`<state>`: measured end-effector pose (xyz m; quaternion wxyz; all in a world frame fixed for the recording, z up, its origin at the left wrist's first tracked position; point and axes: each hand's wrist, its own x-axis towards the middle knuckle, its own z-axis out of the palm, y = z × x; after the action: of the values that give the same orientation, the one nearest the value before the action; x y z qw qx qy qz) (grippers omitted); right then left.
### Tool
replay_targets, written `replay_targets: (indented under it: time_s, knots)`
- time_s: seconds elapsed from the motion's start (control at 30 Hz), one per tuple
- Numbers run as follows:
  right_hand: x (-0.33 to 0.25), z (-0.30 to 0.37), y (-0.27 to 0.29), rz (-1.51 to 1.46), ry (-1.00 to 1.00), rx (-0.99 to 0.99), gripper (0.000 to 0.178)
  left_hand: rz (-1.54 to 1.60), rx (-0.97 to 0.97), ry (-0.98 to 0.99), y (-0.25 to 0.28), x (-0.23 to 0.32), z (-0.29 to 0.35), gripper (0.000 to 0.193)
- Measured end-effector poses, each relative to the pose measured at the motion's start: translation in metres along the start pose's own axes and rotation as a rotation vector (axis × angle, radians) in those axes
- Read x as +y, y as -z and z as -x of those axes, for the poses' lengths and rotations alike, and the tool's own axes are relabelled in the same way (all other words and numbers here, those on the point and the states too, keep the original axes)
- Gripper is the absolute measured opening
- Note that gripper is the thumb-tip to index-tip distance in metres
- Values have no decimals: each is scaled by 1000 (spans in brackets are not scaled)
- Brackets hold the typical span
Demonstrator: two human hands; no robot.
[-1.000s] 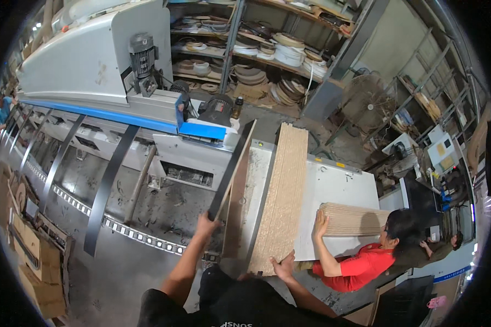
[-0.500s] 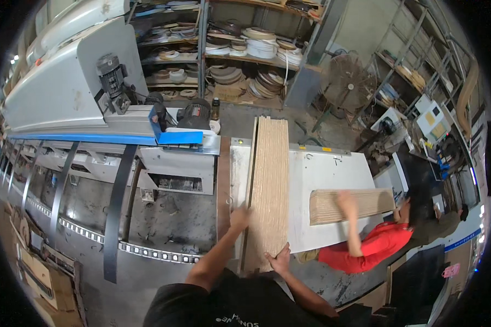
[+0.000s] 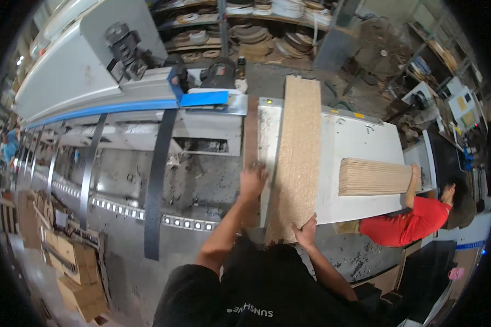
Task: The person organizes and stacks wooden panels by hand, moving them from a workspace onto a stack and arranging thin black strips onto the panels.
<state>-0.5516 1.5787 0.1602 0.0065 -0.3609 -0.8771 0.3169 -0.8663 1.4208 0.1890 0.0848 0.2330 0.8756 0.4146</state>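
A long chipboard panel (image 3: 298,152) lies lengthwise on the white machine table (image 3: 360,147). My left hand (image 3: 252,180) rests on a narrow brown strip (image 3: 250,131) along the table's left edge, beside the panel. My right hand (image 3: 305,231) grips the panel's near end. At the right, a person in a red shirt (image 3: 406,226) holds a stack of cut boards (image 3: 373,177) on the table's right side.
A large grey and blue edge-banding machine (image 3: 109,82) runs along the left, with roller rails (image 3: 120,207) below it. Shelves of coiled edge tape (image 3: 262,38) stand behind. Cardboard boxes (image 3: 73,267) sit at the lower left. A fan (image 3: 384,41) stands at the back right.
The view has swung left and down. My left hand slid forward along the brown strip. The other person's hand moved to the far end of the stacked boards.
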Motion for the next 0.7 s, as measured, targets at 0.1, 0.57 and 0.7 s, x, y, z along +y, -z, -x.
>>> replay_targets:
  time_s: [0.1, 0.57, 0.7]
  knots:
    - [-2, 4, 4, -60, -1, 9, 129, -397, 397, 77, 103, -40, 31, 71]
    - [-4, -1, 1, -62, 44, 66, 126, -338, 332, 436, 147, -147, 101, 116]
    - [-17, 2, 7, 7, -22, 29, 128, -37, 214, 306, 113, -136, 87, 108]
